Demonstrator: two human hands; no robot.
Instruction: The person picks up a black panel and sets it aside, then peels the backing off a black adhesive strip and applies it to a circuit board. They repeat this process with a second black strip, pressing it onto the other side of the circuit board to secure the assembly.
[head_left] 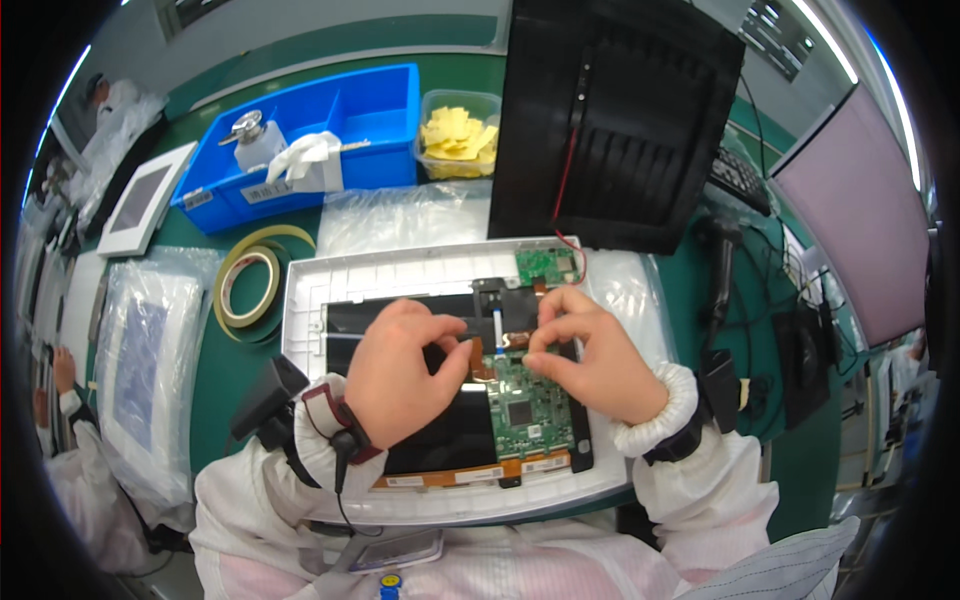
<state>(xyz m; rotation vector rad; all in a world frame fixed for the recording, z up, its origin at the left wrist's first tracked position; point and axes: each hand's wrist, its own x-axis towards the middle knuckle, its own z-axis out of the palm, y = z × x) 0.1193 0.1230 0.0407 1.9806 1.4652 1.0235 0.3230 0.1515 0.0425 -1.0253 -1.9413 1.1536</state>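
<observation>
A white display housing (305, 290) lies before me, with a black screen panel (430, 450) inside. On the panel is a green circuit board (545, 405); a white ribbon cable with a blue end (498, 325) meets its upper edge. My left hand (405, 370) hovers left of this cable, thumb and index finger curled toward each other beside an orange flex strip (480, 360). My right hand (600, 355) is pinched over the board's top edge, right of the cable. Anything between either hand's fingertips is too small to make out.
A black back cover (620, 110) stands behind, its red wire reaching a small green board (548, 266). Further left are a blue divided bin (375, 120), a tub of yellow pieces (458, 140), tape rolls (250, 285) and a bagged panel (150, 360). A monitor (855, 215) stands right.
</observation>
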